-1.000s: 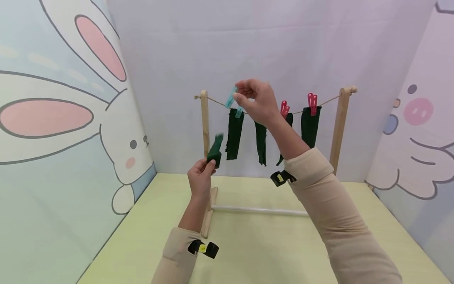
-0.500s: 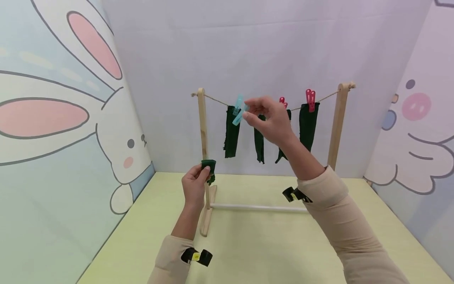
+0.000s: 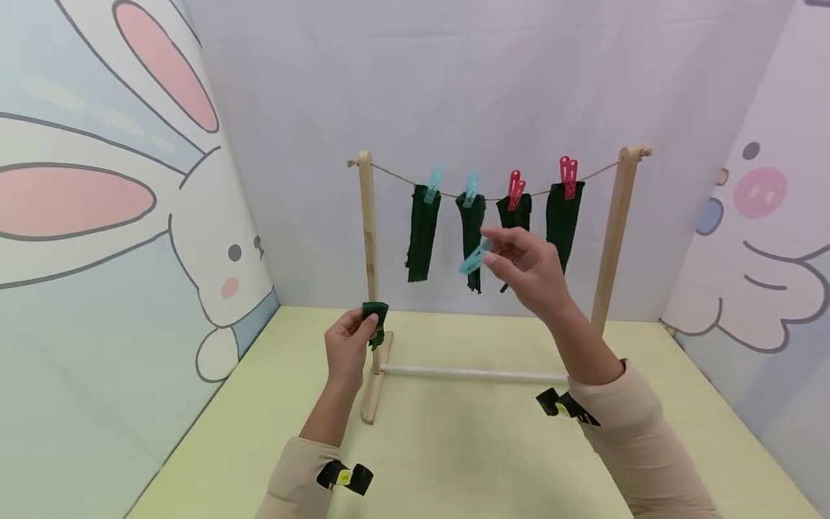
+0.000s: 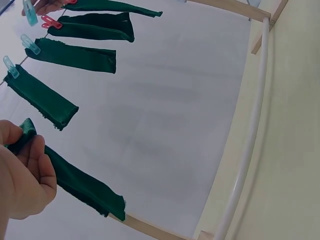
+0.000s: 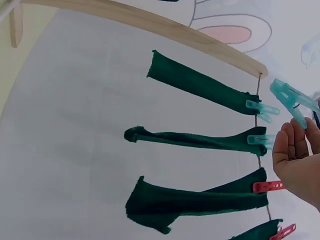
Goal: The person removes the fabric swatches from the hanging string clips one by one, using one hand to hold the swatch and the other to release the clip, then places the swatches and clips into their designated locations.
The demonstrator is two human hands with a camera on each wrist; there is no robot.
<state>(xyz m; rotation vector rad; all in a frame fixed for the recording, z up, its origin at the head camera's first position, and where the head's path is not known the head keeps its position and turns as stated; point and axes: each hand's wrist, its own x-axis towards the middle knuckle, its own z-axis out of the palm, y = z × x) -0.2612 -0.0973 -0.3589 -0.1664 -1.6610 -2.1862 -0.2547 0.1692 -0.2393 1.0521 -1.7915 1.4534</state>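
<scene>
My left hand pinches a dark green cloth strip between thumb and fingers, low beside the left post. In the left wrist view that cloth strip hangs down past the fingers. My right hand pinches a light blue clothespin in front of the hanging cloths, apart from the line. Several green cloths hang from a rope. Blue clothespins hold the two on the left, and red clothespins hold those on the right. My right hand partly covers the lower end of one cloth.
The rope runs between two wooden posts, a left post and a right post. A white bar joins them near the pale yellow tabletop. Walls with cartoon animals stand at both sides.
My right hand has moved down and right with the blue clothespin, away from the rope. My left hand has dropped slightly leftward with the cloth strip, whose free end now hangs down.
</scene>
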